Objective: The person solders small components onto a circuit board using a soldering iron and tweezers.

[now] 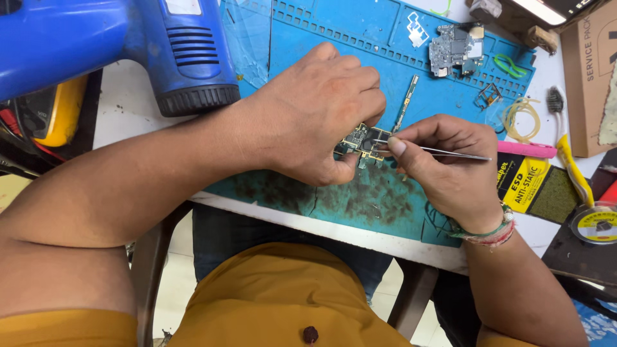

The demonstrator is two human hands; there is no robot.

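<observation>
A blue heat gun (128, 45) filled the upper left; the blue work mat (334, 38) left open room above centre. At centre, a small circuit board (361, 142) was pinned by the left hand (315, 115), while tweezers (443, 152) were pinched by the right hand (443, 167) (component-picking, seemingly; steady fine placement needed).

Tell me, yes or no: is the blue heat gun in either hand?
No. The blue heat gun lies apart, beyond the left hand.

Single head-worn view; steeply downward, close over the blue mat (360, 38)
</observation>
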